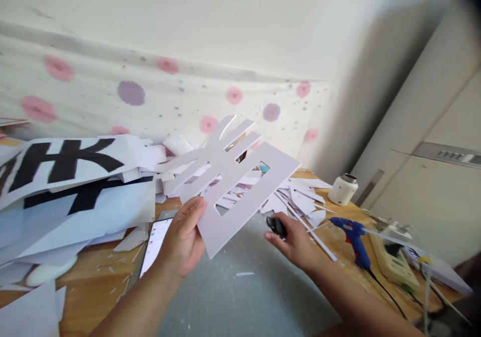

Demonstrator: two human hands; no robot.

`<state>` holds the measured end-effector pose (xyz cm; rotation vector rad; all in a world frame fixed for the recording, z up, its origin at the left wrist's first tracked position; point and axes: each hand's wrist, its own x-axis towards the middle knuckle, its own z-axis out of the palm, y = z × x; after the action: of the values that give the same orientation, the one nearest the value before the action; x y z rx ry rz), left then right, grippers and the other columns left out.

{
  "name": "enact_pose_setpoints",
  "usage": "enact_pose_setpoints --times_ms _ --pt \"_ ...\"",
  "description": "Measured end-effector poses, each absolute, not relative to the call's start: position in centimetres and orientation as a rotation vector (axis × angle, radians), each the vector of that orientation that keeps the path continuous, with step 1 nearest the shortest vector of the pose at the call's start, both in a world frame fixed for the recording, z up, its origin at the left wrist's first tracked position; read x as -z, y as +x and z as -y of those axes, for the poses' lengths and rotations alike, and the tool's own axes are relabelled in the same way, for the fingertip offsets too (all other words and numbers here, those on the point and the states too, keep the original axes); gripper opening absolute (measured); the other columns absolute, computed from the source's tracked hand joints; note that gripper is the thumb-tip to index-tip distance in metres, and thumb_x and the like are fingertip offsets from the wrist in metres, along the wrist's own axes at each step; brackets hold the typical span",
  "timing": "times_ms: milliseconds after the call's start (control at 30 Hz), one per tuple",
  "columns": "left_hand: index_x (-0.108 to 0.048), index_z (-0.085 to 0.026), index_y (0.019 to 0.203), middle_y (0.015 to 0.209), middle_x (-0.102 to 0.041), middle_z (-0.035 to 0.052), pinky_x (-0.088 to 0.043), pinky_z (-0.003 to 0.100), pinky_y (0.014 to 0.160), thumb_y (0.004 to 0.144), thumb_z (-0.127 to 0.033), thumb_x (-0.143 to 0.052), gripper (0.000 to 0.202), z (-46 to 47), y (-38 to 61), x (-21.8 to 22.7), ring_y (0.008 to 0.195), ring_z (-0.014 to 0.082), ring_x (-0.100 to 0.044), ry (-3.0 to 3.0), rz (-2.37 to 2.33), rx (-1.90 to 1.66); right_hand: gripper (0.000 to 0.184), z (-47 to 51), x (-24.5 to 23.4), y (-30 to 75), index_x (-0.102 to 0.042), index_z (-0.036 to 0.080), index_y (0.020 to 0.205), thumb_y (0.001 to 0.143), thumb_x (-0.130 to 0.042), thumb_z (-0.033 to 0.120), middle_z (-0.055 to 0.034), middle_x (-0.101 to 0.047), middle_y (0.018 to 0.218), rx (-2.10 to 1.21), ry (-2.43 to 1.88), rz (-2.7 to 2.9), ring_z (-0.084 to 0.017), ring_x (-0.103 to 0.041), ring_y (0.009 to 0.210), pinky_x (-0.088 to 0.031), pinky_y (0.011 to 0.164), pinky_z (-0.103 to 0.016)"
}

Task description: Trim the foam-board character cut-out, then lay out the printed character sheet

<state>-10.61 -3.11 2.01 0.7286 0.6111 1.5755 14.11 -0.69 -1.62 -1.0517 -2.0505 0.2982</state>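
Observation:
My left hand [183, 239] grips the near corner of a white foam-board cutout [229, 176] shaped like a large character and holds it up, tilted, above the table. My right hand [295, 241] is closed around a small black tool [277, 225], low over the grey cutting mat [240, 287] and just right of the cutout. A phone [156, 244] with a lit screen lies on the table beside my left wrist.
White offcuts and strips [300, 201] litter the wooden table [93, 272]. Sheets printed with big black letters [63, 164] pile at the left. A blue glue gun [353, 234], a white jar [342, 189] and a beige box [394, 262] sit at the right. A flowered cloth [169, 96] hangs behind.

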Motion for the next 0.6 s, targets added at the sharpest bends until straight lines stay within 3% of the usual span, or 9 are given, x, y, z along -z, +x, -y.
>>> enact_pose_setpoints --times_ms 133,367,500,600 --pt "-0.061 -0.016 0.069 0.068 -0.064 -0.0013 -0.049 0.021 0.058 0.066 -0.037 -0.087 0.033 2.6 -11.3 -1.9 0.061 0.0114 -0.059 0.731 -0.589 -1.617 0.042 -2.4 0.9 13.3 -0.051 0.017 0.114 0.094 -0.050 0.055 -0.0094 -0.065 0.089 -0.278 -0.957 2.169 -0.021 -0.060 0.074 -0.049 0.066 -0.034" --pt "-0.063 -0.016 0.067 0.061 -0.063 -0.0023 -0.046 0.018 0.050 0.063 -0.035 -0.088 0.032 2.3 -10.4 -1.0 0.052 0.0095 -0.055 0.718 -0.645 -1.580 0.045 -5.0 0.8 10.1 -0.059 0.022 0.104 0.098 -0.039 0.062 -0.0065 -0.065 0.084 -0.736 -0.418 2.240 -0.019 -0.063 0.074 -0.054 0.069 -0.033" --pt "-0.064 -0.017 0.068 0.054 -0.060 -0.0040 -0.044 0.017 0.045 0.063 -0.036 -0.088 0.031 2.8 -9.3 -0.7 0.046 0.0086 -0.053 0.732 -0.664 -1.474 0.038 -4.4 2.0 10.9 -0.061 0.022 0.111 0.099 -0.043 0.054 -0.0112 -0.069 0.102 -0.668 -0.420 2.139 -0.024 -0.066 0.097 -0.054 0.085 -0.039" --pt "-0.064 -0.018 0.071 0.051 -0.057 -0.0048 -0.041 0.016 0.041 0.066 -0.039 -0.086 0.030 3.3 -8.6 -0.6 0.042 0.0078 -0.050 0.744 -0.692 -1.395 0.041 -3.6 2.4 11.0 -0.060 0.020 0.110 0.096 -0.047 0.055 -0.0110 -0.069 0.100 -0.781 -0.542 2.077 -0.022 -0.066 0.086 -0.055 0.075 -0.036"
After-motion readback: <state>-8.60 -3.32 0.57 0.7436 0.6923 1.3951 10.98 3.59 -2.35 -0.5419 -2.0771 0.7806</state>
